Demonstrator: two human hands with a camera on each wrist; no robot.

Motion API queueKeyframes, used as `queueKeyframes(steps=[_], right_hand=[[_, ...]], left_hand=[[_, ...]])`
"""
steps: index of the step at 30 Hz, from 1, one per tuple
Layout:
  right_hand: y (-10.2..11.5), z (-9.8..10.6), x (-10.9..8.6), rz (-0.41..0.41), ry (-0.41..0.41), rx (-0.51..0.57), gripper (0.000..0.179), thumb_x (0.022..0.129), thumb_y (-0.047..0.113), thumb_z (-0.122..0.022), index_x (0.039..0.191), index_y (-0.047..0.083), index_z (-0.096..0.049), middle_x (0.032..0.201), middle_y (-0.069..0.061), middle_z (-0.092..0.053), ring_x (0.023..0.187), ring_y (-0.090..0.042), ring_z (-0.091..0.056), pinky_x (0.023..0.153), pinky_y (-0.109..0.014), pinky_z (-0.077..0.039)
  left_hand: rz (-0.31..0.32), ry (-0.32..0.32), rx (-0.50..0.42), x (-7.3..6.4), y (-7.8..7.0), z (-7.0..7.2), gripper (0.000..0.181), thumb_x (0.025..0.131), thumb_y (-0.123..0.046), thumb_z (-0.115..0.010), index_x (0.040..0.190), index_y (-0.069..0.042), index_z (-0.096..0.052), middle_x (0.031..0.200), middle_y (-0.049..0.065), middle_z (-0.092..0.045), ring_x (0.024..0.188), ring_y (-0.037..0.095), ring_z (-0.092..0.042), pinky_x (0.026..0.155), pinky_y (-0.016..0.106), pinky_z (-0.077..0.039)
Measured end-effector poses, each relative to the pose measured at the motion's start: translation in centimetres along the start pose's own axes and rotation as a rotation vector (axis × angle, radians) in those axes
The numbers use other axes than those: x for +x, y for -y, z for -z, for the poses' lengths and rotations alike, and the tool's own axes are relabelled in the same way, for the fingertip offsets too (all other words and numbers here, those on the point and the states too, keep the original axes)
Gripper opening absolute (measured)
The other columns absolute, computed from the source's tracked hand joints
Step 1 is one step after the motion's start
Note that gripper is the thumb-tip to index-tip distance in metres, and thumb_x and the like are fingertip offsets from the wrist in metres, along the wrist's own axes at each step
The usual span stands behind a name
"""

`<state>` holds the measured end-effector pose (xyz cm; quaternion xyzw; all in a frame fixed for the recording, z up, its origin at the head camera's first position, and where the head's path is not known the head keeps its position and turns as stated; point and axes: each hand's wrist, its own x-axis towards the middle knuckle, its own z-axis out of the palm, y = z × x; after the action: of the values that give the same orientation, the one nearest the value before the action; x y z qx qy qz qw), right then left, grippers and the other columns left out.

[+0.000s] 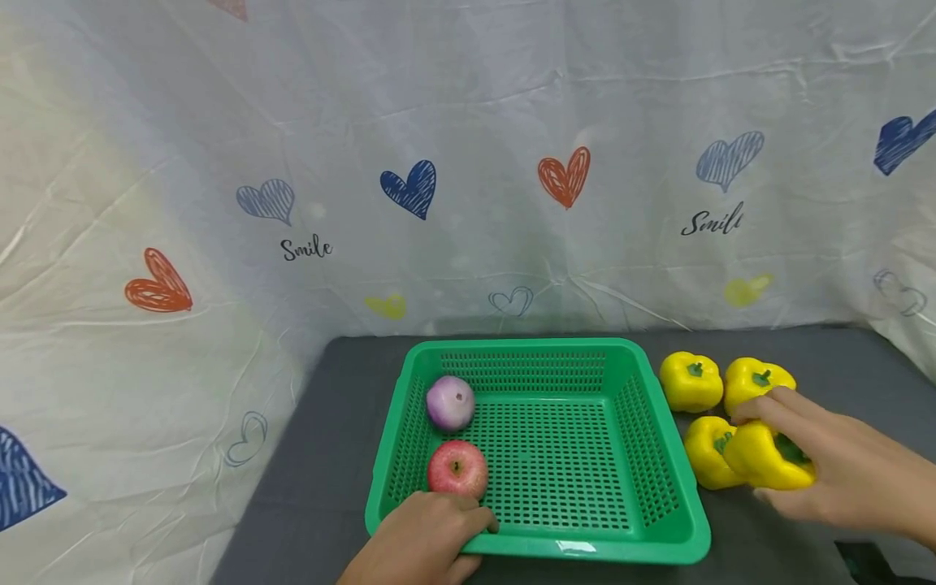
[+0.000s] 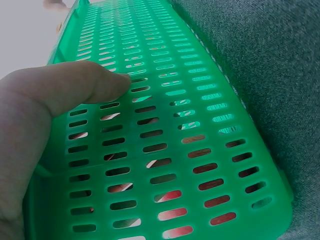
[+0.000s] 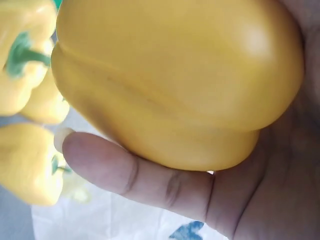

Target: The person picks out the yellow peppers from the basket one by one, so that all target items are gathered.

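My left hand (image 1: 427,538) grips the near rim of a green plastic basket (image 1: 522,345), fingers over the edge. In the left wrist view the thumb (image 2: 95,84) presses against the slotted outer wall of the basket (image 2: 272,220). Inside, a red apple (image 1: 457,467) lies just beyond those fingers, with a purple onion (image 1: 449,403) behind it by the left wall. To the right of the basket, my right hand (image 1: 837,455) holds a yellow bell pepper (image 1: 762,461). In the right wrist view this pepper (image 3: 175,75) sits against the palm, with a finger curled along its side.
Three more yellow bell peppers stand beside the basket's right wall: one at the back left (image 1: 691,382), one at the back right (image 1: 753,379), one in front (image 1: 705,453). Dark grey cloth (image 1: 300,479) covers the table. A white curtain (image 1: 468,106) with printed hearts hangs behind.
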<state>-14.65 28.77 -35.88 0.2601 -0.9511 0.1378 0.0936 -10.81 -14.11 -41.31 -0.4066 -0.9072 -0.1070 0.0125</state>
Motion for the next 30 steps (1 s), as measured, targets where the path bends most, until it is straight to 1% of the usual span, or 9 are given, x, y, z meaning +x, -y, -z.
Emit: queueKeyframes(steps=[2, 5, 7, 9, 13, 15, 19, 27, 30], right_hand=[[-0.5, -0.2, -0.2, -0.083, 0.046, -0.019, 0.077, 0.047, 0.041, -0.084, 0.112, 0.023, -0.046, 0.099, 0.005, -0.047, 0.066, -0.004, -0.041, 0.050, -0.022, -0.034], [-1.3, -0.5, -0.5, -0.206, 0.117, -0.035, 0.087, 0.047, 0.048, -0.082, 0.114, 0.012, -0.040, 0.096, -0.004, -0.049, 0.066, -0.010, -0.042, 0.050, -0.024, -0.035], [-1.8, -0.9, -0.7, -0.251, 0.139, -0.022, 0.091, 0.048, 0.048, -0.082, 0.115, 0.005, -0.037, 0.091, -0.007, -0.049, 0.064, -0.013, -0.042, 0.048, -0.024, -0.035], [-2.3, -1.2, -1.0, -0.273, 0.133, -0.016, 0.093, 0.047, 0.046, -0.083, 0.114, 0.003, -0.035, 0.086, -0.006, -0.047, 0.062, -0.013, -0.042, 0.047, -0.024, -0.035], [-3.2, -1.9, -1.3, -0.285, 0.125, -0.037, 0.090, 0.046, 0.041, -0.084, 0.112, 0.002, -0.036, 0.087, -0.009, -0.045, 0.060, -0.014, -0.040, 0.046, -0.026, -0.034], [-4.0, -2.3, -1.3, -0.284, 0.141, -0.053, 0.088, 0.046, 0.042, -0.084, 0.111, 0.004, -0.038, 0.091, -0.012, -0.044, 0.063, -0.016, -0.041, 0.048, -0.028, -0.035], [-5.3, -3.1, -1.5, -0.266, 0.143, -0.082, 0.086, 0.046, 0.046, -0.083, 0.111, 0.006, -0.043, 0.096, -0.017, -0.043, 0.069, -0.021, -0.045, 0.052, -0.032, -0.039], [-5.8, -4.2, -2.0, -0.227, 0.044, -0.065, 0.082, 0.047, 0.041, -0.084, 0.111, 0.004, -0.047, 0.099, -0.023, -0.043, 0.079, -0.034, -0.048, 0.058, -0.045, -0.042], [-5.8, -4.5, -2.0, -0.213, 0.032, -0.074, 0.079, 0.048, 0.038, -0.084, 0.109, 0.003, -0.049, 0.099, -0.024, -0.043, 0.080, -0.035, -0.048, 0.059, -0.044, -0.042]], left_hand=[[-0.002, -0.005, 0.003, 0.0, 0.0, 0.0, 0.028, 0.067, -0.014, -0.066, 0.091, -0.027, -0.062, 0.081, -0.023, -0.054, 0.065, -0.009, -0.045, 0.049, 0.013, -0.034], [-0.007, -0.011, 0.003, 0.0, 0.0, -0.1, 0.028, 0.067, -0.013, -0.064, 0.091, -0.027, -0.062, 0.081, -0.022, -0.054, 0.065, -0.009, -0.044, 0.049, 0.012, -0.033], [-0.010, -0.010, 0.007, -0.1, 0.1, -0.1, 0.029, 0.066, -0.013, -0.065, 0.092, -0.027, -0.062, 0.082, -0.022, -0.054, 0.065, -0.009, -0.044, 0.049, 0.013, -0.033], [-0.010, -0.007, 0.010, -0.1, 0.1, -0.1, 0.030, 0.066, -0.013, -0.065, 0.093, -0.026, -0.063, 0.083, -0.022, -0.055, 0.065, -0.009, -0.044, 0.049, 0.013, -0.034], [-0.003, -0.005, 0.006, -0.1, 0.1, -0.1, 0.030, 0.066, -0.013, -0.065, 0.094, -0.026, -0.063, 0.083, -0.022, -0.055, 0.067, -0.009, -0.045, 0.050, 0.013, -0.035], [0.002, -0.003, -0.002, -0.1, 0.1, -0.1, 0.031, 0.067, -0.013, -0.064, 0.094, -0.027, -0.063, 0.084, -0.022, -0.055, 0.067, -0.009, -0.046, 0.050, 0.013, -0.035], [0.003, 0.007, -0.007, 0.0, 0.1, -0.1, 0.032, 0.067, -0.013, -0.066, 0.095, -0.027, -0.063, 0.086, -0.023, -0.055, 0.069, -0.009, -0.047, 0.051, 0.014, -0.037], [0.002, 0.005, -0.015, 0.1, 0.1, 0.1, 0.031, 0.066, -0.012, -0.065, 0.093, -0.028, -0.063, 0.085, -0.024, -0.054, 0.069, -0.010, -0.046, 0.051, 0.014, -0.036], [0.003, 0.005, -0.011, 0.0, 0.1, 0.1, 0.034, 0.065, -0.012, -0.066, 0.095, -0.027, -0.064, 0.088, -0.023, -0.055, 0.072, -0.009, -0.048, 0.051, 0.014, -0.038]])
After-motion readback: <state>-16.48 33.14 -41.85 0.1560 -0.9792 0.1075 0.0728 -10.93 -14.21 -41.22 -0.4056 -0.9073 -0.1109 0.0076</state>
